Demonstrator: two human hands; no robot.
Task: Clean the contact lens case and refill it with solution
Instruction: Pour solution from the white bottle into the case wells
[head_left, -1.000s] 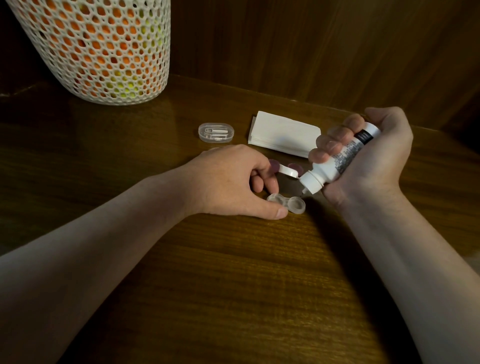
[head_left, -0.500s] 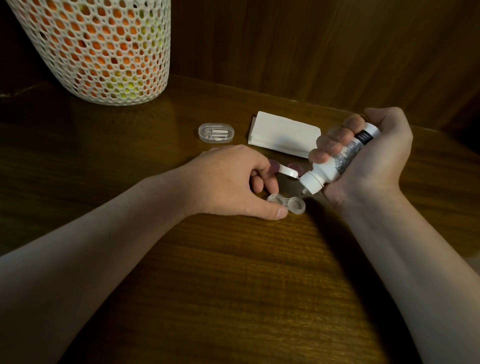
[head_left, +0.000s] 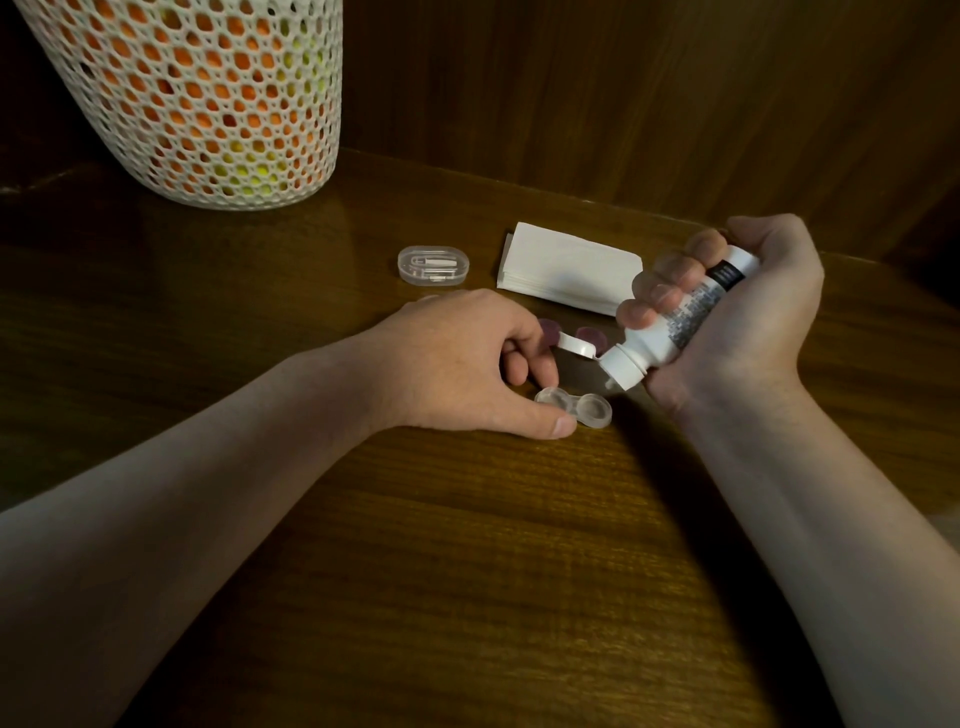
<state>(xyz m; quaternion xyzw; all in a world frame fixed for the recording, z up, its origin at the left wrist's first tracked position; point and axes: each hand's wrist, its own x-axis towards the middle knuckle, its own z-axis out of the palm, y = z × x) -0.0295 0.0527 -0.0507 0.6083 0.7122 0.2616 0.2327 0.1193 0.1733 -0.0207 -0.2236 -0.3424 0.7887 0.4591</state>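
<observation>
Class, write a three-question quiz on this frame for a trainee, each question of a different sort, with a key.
1. True or false: the bottle has its flip cap shut.
2. Which hand steadies the lens case? A left hand B right hand
3. Fill in: the bottle's nozzle points down at the case's ____ well.

Key: 1 false; 2 A; 3 right.

Both forearms bare to the frame's edge — no sleeves, watch or rings visible.
</observation>
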